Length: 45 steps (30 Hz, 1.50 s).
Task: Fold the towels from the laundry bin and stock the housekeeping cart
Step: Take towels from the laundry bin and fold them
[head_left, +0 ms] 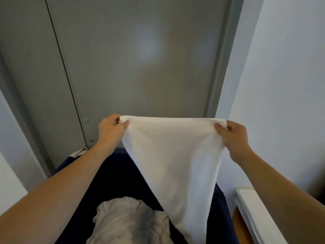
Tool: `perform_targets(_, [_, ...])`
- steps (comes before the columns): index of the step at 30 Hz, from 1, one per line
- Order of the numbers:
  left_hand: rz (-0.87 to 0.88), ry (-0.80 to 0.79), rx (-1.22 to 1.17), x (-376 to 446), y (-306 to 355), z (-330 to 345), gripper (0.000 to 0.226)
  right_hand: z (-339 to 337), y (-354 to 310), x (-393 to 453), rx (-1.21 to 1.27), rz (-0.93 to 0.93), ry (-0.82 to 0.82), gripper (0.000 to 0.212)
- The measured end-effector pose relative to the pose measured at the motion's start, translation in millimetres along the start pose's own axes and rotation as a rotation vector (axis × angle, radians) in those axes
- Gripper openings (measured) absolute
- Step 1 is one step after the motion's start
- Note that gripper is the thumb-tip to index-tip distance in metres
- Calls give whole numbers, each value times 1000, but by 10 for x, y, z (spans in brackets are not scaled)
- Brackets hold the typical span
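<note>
A white towel [173, 155] hangs stretched between my two hands in front of me, its top edge level and its lower part narrowing down into the bin. My left hand [110, 131] pinches the towel's upper left corner. My right hand [233, 136] pinches the upper right corner. Below them stands the dark navy laundry bin [114, 176], and a crumpled pale grey-white cloth [130, 221] lies inside it. The towel's lower end is out of sight at the bottom of the frame.
A grey door [140, 59] with a vertical seam and a grey frame stands straight ahead behind the bin. A pale wall [281, 76] runs along the right. A white ledge [251, 208] juts out low on the right, close to my right forearm.
</note>
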<state>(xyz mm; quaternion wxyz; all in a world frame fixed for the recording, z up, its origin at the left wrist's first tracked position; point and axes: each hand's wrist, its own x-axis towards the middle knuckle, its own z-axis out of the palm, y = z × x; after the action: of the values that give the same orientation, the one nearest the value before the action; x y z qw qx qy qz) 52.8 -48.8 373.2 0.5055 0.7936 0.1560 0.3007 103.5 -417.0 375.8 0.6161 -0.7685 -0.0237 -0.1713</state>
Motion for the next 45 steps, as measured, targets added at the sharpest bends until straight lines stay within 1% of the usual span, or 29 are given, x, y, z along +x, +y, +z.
perform_targets(4, [25,-12,-149,74,255,61,1,-220,-244,12,9,-64,33,26])
perform_targets(6, [65,-16,-209,106,460,102,5,-372,-391,28,19,-85,65,27])
perform_targets(10, [183,-38,-331,45,1054,153,2,-781,-791,6,68,-152,126,21])
perform_targets(12, [209,-35,-416,-29,1400,132,4,-1032,-1011,-23,102,-197,150,17])
perform_targets(14, [245,-15,-467,-133,1766,92,7,-1300,-1235,-49,122,-252,162,17])
perform_targets(17, [317,11,-513,-348,2296,66,15,-1742,-1579,-107,130,-337,177,27])
perform_targets(20, [382,-11,-533,-678,2772,89,12,-2274,-1871,-192,141,-427,199,33])
perform_targets(22, [407,-16,-568,-943,3073,125,24,-2690,-2020,-282,154,-480,213,41])
perform_targets(24, [416,-19,-601,-1244,3354,199,23,-3134,-2144,-395,160,-540,216,52])
perform_targets(26, [429,-29,-634,-1553,3591,320,20,-3571,-2244,-526,161,-572,218,54])
perform_targets(29, [431,-66,-656,-1978,3869,583,13,-4193,-2286,-686,166,-572,253,39])
perform_targets(31, [436,-87,-652,-2208,4024,816,6,-4564,-2275,-764,146,-561,270,38])
perform_targets(36, [397,-144,-627,-2608,4223,1500,6,-5267,-2102,-790,55,-459,321,19])
perform_targets(41, [302,-225,-576,-2637,4183,2177,10,-5682,-1767,-537,1,-380,353,22])
perform_targets(45, [239,-286,-551,-2525,4097,2708,16,-5795,-1401,-160,-17,-312,371,12])
